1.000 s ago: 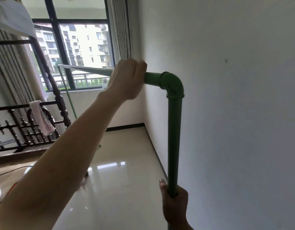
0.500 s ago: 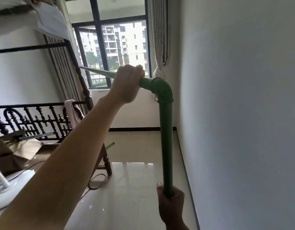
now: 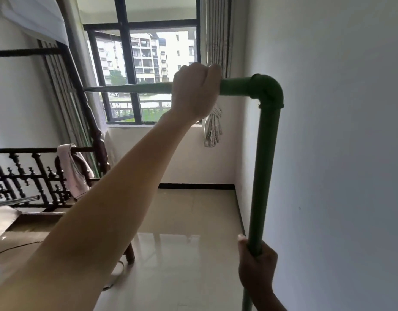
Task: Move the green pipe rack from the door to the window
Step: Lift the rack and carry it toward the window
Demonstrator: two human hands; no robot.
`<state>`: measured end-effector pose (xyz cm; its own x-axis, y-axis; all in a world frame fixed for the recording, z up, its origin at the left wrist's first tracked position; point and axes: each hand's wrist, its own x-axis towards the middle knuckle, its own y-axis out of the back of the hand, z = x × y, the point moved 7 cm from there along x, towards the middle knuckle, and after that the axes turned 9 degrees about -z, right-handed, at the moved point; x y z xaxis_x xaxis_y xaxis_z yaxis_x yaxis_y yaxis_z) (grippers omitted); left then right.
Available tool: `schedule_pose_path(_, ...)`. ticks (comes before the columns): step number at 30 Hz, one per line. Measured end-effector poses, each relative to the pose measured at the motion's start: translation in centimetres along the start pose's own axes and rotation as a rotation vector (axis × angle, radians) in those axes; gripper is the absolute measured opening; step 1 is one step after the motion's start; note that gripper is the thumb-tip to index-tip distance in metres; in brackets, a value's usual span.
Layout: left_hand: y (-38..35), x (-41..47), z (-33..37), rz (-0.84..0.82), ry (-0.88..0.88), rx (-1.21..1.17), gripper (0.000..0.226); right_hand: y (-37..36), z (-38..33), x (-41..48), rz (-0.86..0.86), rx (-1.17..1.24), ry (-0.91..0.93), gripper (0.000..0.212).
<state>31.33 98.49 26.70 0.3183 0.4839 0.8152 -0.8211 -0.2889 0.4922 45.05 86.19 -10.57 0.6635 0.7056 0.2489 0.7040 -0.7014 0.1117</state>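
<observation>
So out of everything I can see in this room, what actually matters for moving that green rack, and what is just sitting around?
Part of the job:
green pipe rack
left hand, closed on the top bar
right hand, closed on the upright
window, where the rack goes

Just lying about:
dark bed frame
pink cloth hung on its rail
tied curtain
</observation>
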Motion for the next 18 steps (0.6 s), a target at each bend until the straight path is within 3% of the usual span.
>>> schedule_pose_path(6,-5.5,3.7,-4.6,0.108,-0.051,0.018,0.040,-3.5,2.7,7.3,-0.013,0.040,-0.002,0.049)
schedule_pose_path(10,-10.1,5.6,-6.2,0.249,-0.494,0.360,0.025,-6.1,4.8,13.8,-0.064,0.078,0.004,0.055)
schedule_pose_path(18,-16.8,11.8,-13.1,0.403,-0.600,0.535,0.022,-10.9,7.5,26.2,-0.153,0.071,0.036,0.054)
